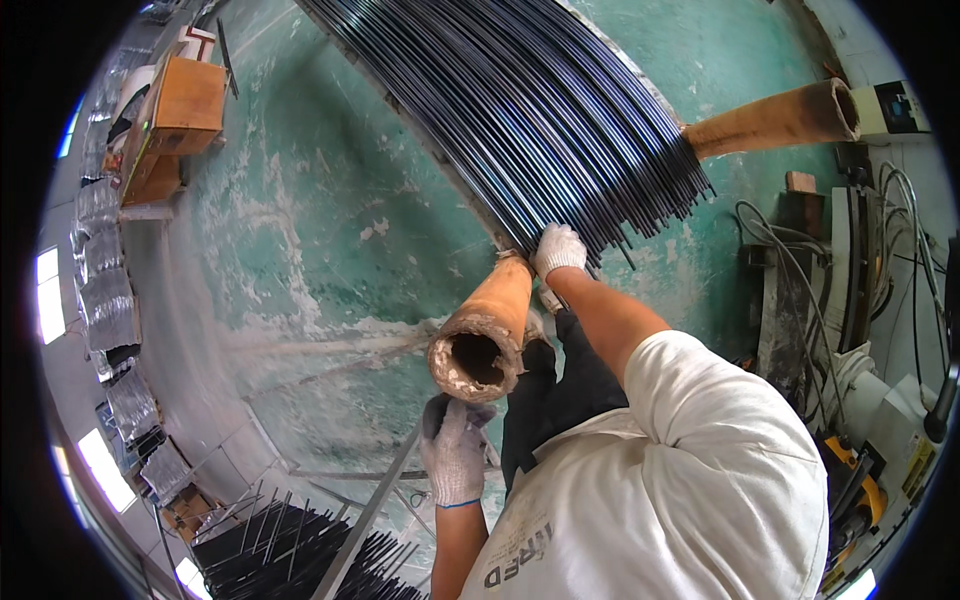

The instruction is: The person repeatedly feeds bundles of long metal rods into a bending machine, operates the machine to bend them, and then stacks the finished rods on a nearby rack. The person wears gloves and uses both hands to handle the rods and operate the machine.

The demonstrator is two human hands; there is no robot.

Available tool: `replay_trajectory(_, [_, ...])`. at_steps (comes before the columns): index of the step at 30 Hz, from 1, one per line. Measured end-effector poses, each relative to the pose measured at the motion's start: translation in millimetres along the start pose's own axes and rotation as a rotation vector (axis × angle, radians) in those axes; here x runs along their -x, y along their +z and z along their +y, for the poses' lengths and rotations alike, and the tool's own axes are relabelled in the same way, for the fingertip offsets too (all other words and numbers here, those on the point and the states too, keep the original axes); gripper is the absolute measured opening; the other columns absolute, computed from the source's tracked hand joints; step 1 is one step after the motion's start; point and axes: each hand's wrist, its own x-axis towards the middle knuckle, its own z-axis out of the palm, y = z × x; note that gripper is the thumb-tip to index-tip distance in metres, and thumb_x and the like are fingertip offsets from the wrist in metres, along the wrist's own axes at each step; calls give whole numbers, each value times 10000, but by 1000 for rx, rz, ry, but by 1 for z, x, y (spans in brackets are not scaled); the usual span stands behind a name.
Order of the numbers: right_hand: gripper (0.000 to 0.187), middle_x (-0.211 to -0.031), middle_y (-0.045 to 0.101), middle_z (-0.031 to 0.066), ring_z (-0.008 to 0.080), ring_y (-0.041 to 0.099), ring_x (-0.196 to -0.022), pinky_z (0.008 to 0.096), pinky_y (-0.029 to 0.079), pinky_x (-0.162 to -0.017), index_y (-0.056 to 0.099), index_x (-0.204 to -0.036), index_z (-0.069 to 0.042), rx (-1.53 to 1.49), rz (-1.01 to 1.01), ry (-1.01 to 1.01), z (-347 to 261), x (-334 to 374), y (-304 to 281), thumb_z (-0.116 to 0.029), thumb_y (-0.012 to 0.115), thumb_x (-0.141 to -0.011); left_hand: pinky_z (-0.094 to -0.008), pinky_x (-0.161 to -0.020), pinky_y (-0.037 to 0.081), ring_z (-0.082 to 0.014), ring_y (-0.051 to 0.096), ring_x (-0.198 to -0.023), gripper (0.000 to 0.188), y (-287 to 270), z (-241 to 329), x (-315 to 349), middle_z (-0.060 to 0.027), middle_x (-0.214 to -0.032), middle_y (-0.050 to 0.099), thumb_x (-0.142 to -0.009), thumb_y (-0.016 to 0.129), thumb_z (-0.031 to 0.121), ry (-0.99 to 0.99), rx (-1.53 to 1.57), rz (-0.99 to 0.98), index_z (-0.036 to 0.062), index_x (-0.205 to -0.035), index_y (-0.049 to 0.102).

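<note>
My right hand (561,250), in a white knit glove, is at the near left corner of a wide layer of long black rods (560,110). Its fingers are curled by the rod ends; what they grip is hidden. My left hand (456,450) wears a white glove with dark grey fingers and a blue cuff edge. It sits just below the ragged open mouth of a brown cardboard tube (500,300), fingers bent in. Whether it touches the tube or holds anything cannot be made out. The tube's far end meets the corner of the rod layer.
Another brown tube (770,125) juts out right of the rods. A heap of dark rods (290,550) lies lower left, beside a metal bar (370,515). Brown boxes (180,100) stand at left. Cables (790,250) and machinery line the right, with a yellow-black tool (865,490).
</note>
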Motion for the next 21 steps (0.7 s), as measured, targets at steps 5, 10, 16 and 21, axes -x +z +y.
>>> replay_trajectory(5, [367,-1372,741,234,393,724,-1303,484,618,-1063,728,-1327,-33,-29,19,-30,6,1,-1,-212,756,-1007,-369,-891,563,-198,687,-922,282,-12,10,-8,-107,-1021,723,-1097,688,239,63,-124,-34,-22,-1203,677])
replay_trajectory(10, [290,-1354,756,237,356,754,-1272,468,636,-1031,725,-1294,-25,32,64,3,-4,-8,12,-171,681,-1047,-388,-874,578,-219,700,-919,274,-22,1,-10,-120,-1009,731,-1092,682,217,21,-87,0,-26,-1219,669])
replay_trajectory(16, [395,-1366,759,247,364,767,-1261,472,647,-1015,752,-1338,-22,65,-72,-44,-5,-6,-5,-191,778,-982,-402,-888,588,-262,743,-915,277,-39,-33,-6,-154,-1029,749,-1092,692,211,-91,-134,-103,-17,-1244,658])
replay_trajectory(21, [286,-1272,817,199,374,787,-1195,489,642,-1004,867,-1164,-79,-25,-80,-71,-1,-8,-3,-271,796,-964,-402,-889,585,-268,744,-924,309,-41,-39,-5,-170,-1040,753,-1087,694,215,-112,-116,-107,-23,-1276,639])
